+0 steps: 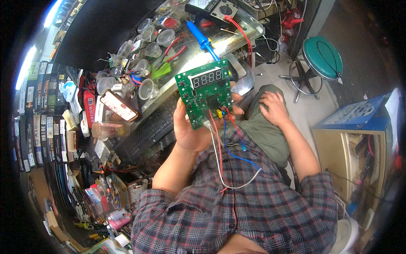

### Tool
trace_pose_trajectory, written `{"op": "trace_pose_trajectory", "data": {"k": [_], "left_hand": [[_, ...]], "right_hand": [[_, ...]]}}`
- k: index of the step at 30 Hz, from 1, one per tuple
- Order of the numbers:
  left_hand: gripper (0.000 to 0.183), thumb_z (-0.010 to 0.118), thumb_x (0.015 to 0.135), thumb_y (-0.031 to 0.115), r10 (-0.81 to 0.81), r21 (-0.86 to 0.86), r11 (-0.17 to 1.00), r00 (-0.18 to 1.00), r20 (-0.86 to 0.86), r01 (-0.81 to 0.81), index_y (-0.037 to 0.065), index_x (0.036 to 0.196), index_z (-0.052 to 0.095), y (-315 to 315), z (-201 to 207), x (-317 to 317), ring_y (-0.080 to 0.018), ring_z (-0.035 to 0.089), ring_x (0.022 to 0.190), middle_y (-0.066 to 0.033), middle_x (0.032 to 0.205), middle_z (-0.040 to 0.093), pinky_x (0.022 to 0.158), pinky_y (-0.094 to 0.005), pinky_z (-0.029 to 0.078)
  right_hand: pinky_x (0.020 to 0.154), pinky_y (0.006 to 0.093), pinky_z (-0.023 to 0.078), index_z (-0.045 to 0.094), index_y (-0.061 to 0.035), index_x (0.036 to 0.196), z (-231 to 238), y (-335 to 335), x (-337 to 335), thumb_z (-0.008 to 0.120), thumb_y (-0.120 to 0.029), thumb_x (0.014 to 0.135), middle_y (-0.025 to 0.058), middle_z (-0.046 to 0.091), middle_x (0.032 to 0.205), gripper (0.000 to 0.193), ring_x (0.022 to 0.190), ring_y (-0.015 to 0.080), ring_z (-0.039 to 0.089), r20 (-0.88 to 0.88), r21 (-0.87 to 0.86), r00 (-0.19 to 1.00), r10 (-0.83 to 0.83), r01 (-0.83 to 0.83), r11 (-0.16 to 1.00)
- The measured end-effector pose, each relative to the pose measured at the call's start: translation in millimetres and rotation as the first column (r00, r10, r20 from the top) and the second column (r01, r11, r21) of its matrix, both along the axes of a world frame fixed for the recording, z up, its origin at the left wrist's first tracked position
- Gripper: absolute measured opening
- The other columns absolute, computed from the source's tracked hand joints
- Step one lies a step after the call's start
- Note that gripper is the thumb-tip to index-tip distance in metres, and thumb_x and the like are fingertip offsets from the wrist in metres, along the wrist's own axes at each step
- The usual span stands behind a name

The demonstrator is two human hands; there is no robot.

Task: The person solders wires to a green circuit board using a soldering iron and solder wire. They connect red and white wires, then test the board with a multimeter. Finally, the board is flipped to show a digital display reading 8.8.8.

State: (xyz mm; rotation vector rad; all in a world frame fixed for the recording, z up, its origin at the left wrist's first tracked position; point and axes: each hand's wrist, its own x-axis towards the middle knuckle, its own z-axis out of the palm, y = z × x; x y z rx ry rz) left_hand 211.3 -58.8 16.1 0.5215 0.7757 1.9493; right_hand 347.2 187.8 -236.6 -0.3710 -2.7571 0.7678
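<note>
My left hand (187,132) grips a green circuit board (196,99) from below and at its edges, tilted up in front of my chest. A four-digit display (207,79) sits along the board's upper part, its segments unlit. Red, blue and white wires (243,158) hang from the lower edge over my plaid shirt, and a small yellow part (220,113) is beside their roots. My right hand (273,106) lies on my thigh, fingers spread and holding nothing. Just behind the board, a blue desoldering pump or similar tool (198,35) rests on the bench.
The bench carries clear plastic cups (148,89), red-handled pliers (169,53), a phone (118,105), a dark keyboard (154,127) and a multimeter (224,10) with red leads. Stacked boxes (42,110) line the left. A green stool (322,57) and a cabinet (351,139) stand right.
</note>
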Motion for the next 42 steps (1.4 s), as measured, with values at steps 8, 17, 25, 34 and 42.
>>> {"op": "trace_pose_trajectory", "data": {"k": [8, 17, 25, 34, 42], "left_hand": [[0.098, 0.044, 0.097, 0.078, 0.264, -0.045, 0.943, 0.821, -0.507, -0.331, 0.002, 0.158, 0.045, -67.9, 10.2, -16.0, -0.0366, 0.066, 0.121, -0.0251, 0.145, 0.062, 0.097, -0.0462, 0.051], [0.126, 0.100, 0.066, 0.041, -0.629, -0.396, 0.567, -0.070, -0.774, -0.722, -0.003, 0.164, 0.035, -186.6, -7.3, 42.6, -0.0451, 0.058, 0.127, -0.0285, 0.140, 0.056, 0.110, -0.0495, 0.049], [0.101, 0.095, 0.076, 0.025, -0.517, -0.426, 0.084, 0.327, -0.791, -0.901, -0.007, 0.154, 0.039, -307.5, -173.6, 104.6, -0.0476, 0.052, 0.133, -0.0301, 0.142, 0.051, 0.115, -0.0503, 0.043], [0.107, 0.072, 0.095, 0.064, -0.230, -0.644, -0.443, 0.773, -0.591, -0.624, -0.011, 0.159, 0.032, -339.2, -201.0, 142.7, -0.0497, 0.049, 0.138, -0.0317, 0.152, 0.043, 0.116, -0.0516, 0.042], [0.106, 0.068, 0.095, 0.070, -0.021, -0.751, -0.409, 0.828, -0.561, -0.519, -0.005, 0.162, 0.034, -362.4, -226.5, 148.2, -0.0479, 0.054, 0.135, -0.0283, 0.154, 0.043, 0.112, -0.0553, 0.047]], "right_hand": [[0.104, 0.0391, 0.051, 0.071, -0.0015, 0.124, 129.7, -25.5, 35.8, 0.062, -0.024, 0.106, 0.0147, 0.070, 0.123, 0.030, 0.119, 0.0307, 0.067, -0.034, -0.610, 0.999, 0.007, -0.026, 0.792], [0.096, 0.0426, 0.056, 0.073, -0.0013, 0.114, 162.3, -110.9, 121.0, 0.069, -0.013, 0.099, 0.0137, 0.073, 0.116, 0.019, 0.110, 0.0323, 0.070, -0.189, -0.621, 0.954, 0.234, -0.301, 0.724], [0.092, 0.0440, 0.056, 0.073, -0.0043, 0.113, 144.8, -99.9, 118.2, 0.071, -0.017, 0.098, 0.0115, 0.072, 0.113, 0.020, 0.105, 0.0332, 0.068, -0.233, -0.517, 0.950, 0.209, -0.303, 0.801], [0.101, 0.0455, 0.050, 0.072, -0.0044, 0.116, 133.6, -78.2, 117.5, 0.068, -0.028, 0.100, 0.0133, 0.070, 0.117, 0.028, 0.113, 0.0332, 0.065, 0.064, -0.197, 0.997, 0.053, -0.040, 0.980], [0.101, 0.0511, 0.053, 0.060, 0.0022, 0.129, 77.5, -57.7, 160.5, 0.056, -0.020, 0.099, 0.0256, 0.063, 0.127, 0.038, 0.118, 0.0399, 0.066, 0.794, 0.009, 0.600, -0.097, 0.148, 0.989]]}}
